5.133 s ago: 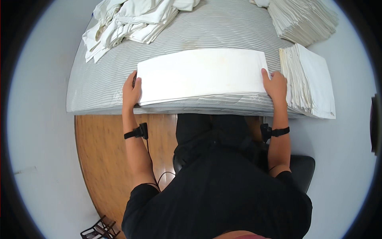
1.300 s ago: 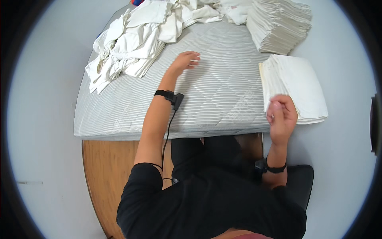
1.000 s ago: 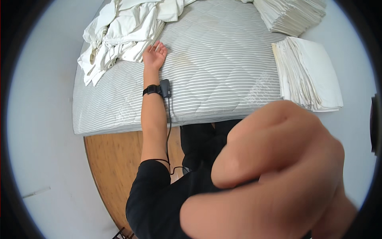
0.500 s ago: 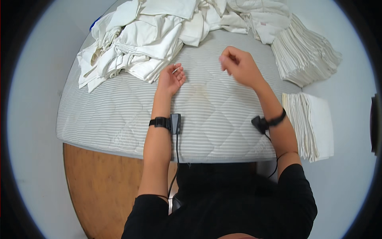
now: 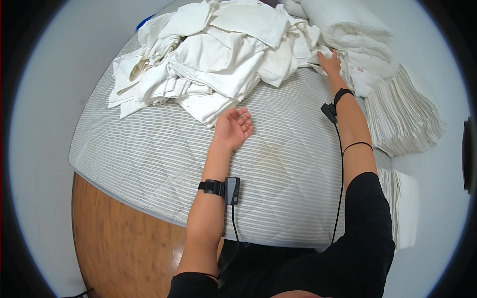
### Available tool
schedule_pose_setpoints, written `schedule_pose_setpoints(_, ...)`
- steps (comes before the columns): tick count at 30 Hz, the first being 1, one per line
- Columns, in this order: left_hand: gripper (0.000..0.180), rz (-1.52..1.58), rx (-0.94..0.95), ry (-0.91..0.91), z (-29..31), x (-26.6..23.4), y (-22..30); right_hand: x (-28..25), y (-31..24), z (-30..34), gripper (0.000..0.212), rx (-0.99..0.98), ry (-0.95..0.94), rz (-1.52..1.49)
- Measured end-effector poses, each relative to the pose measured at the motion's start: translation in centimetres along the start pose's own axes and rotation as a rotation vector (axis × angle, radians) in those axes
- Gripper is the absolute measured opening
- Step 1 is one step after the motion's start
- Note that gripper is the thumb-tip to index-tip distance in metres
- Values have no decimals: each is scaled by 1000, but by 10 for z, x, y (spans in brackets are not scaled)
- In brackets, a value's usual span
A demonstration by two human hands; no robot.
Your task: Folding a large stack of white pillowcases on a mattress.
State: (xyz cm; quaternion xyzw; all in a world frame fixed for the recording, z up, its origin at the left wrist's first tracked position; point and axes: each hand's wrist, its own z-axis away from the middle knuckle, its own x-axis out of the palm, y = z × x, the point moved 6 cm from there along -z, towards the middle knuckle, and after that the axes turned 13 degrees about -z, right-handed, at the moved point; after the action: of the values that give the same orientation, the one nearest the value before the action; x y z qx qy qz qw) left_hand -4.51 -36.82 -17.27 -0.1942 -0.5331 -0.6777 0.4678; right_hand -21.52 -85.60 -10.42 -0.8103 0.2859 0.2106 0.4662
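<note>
My right hand is stretched far forward to the right end of a heap of loose white cloths. Its thumb and fingers are apart and touch a white cloth edge; their tips are partly hidden against the fabric. Palm up, my left hand rests at the near edge of the heap, its fingers loosely curled and nothing in them. The corner of a folded cloth lies right beside its fingertips.
The cloths lie on a striped mattress. At the right stand a tall stack of folded white cloths and a second, nearer stack by the wall. A thick white bundle sits behind. Cables run from both wrist straps.
My right hand has reached forward to the cloths at the far right. My left hand stays palm up beside the heap. The whole view has shifted and turned.
</note>
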Motion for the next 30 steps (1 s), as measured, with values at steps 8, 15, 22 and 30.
schedule_pose_setpoints(8, 27, 32, -45, 34, 7, 4, 2, 38, -4, 89, 39, -213, -128, -83)
schedule_pose_setpoints(15, 31, 22, -41, -54, -4, 12, -7, -56, -8, 150, 31, -329, -303, -17)
schedule_pose_setpoints(22, 36, -443, -15, -51, 4, 12, -8, -159, -100, 342, 31, -484, -900, -213)
schedule_pose_setpoints(30, 27, -1424, 170, -169, 29, 75, -33, -226, -95, 375, 29, 385, -1239, -1084)
